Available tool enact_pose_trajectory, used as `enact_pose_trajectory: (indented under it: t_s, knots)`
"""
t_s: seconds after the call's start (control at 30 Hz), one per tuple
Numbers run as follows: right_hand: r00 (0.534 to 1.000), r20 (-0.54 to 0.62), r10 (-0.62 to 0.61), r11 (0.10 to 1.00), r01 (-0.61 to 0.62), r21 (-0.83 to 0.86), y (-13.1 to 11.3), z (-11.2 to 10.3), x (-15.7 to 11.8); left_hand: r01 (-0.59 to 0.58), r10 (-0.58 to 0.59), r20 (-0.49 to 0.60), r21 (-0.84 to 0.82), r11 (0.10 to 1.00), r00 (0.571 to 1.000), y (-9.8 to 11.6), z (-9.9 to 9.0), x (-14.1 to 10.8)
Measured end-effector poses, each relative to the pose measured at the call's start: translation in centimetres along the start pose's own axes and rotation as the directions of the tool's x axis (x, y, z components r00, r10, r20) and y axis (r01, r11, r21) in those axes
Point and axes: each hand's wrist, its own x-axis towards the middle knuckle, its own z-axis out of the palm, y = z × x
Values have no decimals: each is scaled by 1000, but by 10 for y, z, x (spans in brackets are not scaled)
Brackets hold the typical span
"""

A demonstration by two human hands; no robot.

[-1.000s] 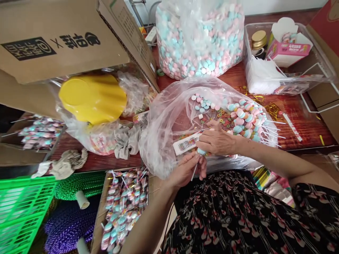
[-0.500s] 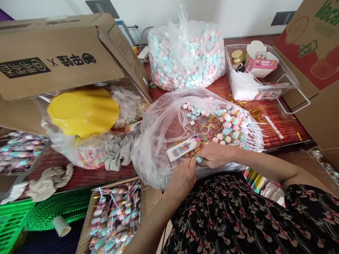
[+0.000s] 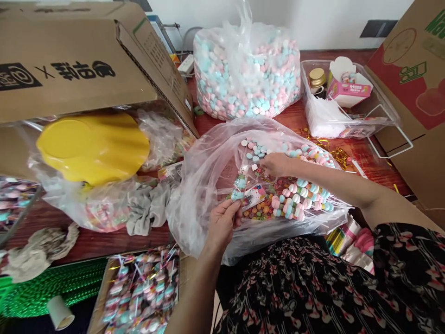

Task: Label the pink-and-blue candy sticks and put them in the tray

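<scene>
My left hand [image 3: 224, 221] is closed on a candy skewer [image 3: 239, 183] in a clear wrapper, pinching its lower end between thumb and fingers. The skewer stands upright above a printed white packet [image 3: 253, 195]. Farther back, my right hand [image 3: 278, 164] has its fingers pressed together over the plastic sheet, beside a small white cube [image 3: 254, 167] and loose pink and blue candies [image 3: 256, 149]; whatever its fingertips hold is hidden. Below the right forearm lies a pile of candy skewers [image 3: 301, 198] on white sticks. Small ring candies [image 3: 259, 209] are spread next to the packet.
A big clear bag of candies [image 3: 246, 74] stands at the back. To its right is a plastic bin [image 3: 368, 119] with a jar and a pink box. A cardboard box [image 3: 79, 88] and a yellow bowl [image 3: 93, 146] occupy the left. Wrapped skewers [image 3: 142, 292] fill a box below.
My hands have moved apart. The left now holds a wrapped candy skewer up, while the right has gone farther back toward the loose candies. The view has shifted slightly.
</scene>
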Motion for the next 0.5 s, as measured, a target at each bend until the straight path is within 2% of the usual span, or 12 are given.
enact_pose_trajectory:
  t_s: [0.13,0.3,0.4,0.5]
  knots:
    - [997,-74,-3,999,-1,-54,-19,1,-4,80,-86,-40,-137,987,995,3,3,-1]
    - [984,176,11,1000,-11,-5,-24,10,-2,94,-96,-3,-161,982,995,2,13,5]
    - [978,209,10,1000,-15,19,-17,16,1,86,-82,33,-156,984,996,3,21,7]
    - [981,196,-3,998,-10,63,-2,12,-1,82,-77,39,-145,986,996,4,21,6]
